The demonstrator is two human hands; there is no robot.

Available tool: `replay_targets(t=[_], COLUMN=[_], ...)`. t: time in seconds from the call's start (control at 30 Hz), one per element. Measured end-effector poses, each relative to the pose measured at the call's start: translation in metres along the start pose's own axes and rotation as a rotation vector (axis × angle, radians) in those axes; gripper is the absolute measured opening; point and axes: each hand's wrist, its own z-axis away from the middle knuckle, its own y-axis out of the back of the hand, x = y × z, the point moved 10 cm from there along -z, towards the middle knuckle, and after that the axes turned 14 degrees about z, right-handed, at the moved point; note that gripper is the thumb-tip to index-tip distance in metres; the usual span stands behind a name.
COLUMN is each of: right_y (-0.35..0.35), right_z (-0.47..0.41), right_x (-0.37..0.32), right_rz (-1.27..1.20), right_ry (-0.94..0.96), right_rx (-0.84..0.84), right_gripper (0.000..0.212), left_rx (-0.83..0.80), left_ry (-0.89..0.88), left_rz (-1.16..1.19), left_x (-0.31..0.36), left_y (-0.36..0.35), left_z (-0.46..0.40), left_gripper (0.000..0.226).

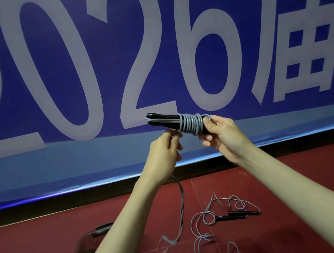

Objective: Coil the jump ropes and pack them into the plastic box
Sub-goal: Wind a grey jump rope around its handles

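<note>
**Grey rope wound tight around black handles, held up in front of the banner**

Both hands are working up high, at chest level, against the big blue banner (55,55) with its pale "2026" lettering. The right hand (221,135) is gripping the jump rope (190,123) by the butt end of its two black handles (161,119), fingers curled under and thumb pressing on top. The handles are lying side by side, pointing toward 9 o'clock, their tapered tips just peeking out past the wrapping. Around their thicker half the grey cord is sitting in a neat stack of close turns, each loop touching the next, with a small loop poking out at the 3 o'clock end beside the thumb.

At 7 o'clock from the bundle, the left hand (165,154) is pinching the loose run of cord between fingertips and thumb, just below the coil. From there the doubled tail (181,205) is hanging straight down toward the red floor (287,176), ending in a small bend near the ground.

Down at 5 o'clock, a second jump rope (220,216) is lying uncoiled on the floor, grey cord in loose tangled loops, black handles side by side. At 7 o'clock, partly hidden behind the left forearm, the clear plastic box (80,249) is sitting on the floor.
</note>
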Motion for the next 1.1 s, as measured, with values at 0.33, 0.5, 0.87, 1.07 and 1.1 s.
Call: replay_targets(t=[0.33, 0.5, 0.87, 1.07, 1.1], right_y=[0.005, 0.007, -0.011, -0.022, -0.023], right_z=[0.001, 0.003, 0.02, 0.022, 0.022], right_x=[-0.009, -0.017, -0.042, -0.051, -0.05], right_rz=[0.283, 0.551, 0.889, 1.024, 1.037], right_ry=[0.112, 0.218, 0.433, 0.467, 0.462], right_rx=[0.138, 0.247, 0.227, 0.084, 0.063], right_gripper=[0.017, 0.013, 0.009, 0.009, 0.009], left_rx=[-0.047, -0.052, -0.216, -0.096, -0.071], left_ry=[0.225, 0.255, 0.023, -0.08, -0.08], left_rz=[0.148, 0.002, -0.547, -0.827, -0.87], left_x=[-0.025, -0.034, -0.014, 0.008, 0.01], left_y=[-0.001, 0.007, 0.006, 0.016, 0.017], left_z=[0.002, 0.0, 0.0, 0.005, 0.004], left_gripper=[0.025, 0.025, 0.035, 0.035, 0.035])
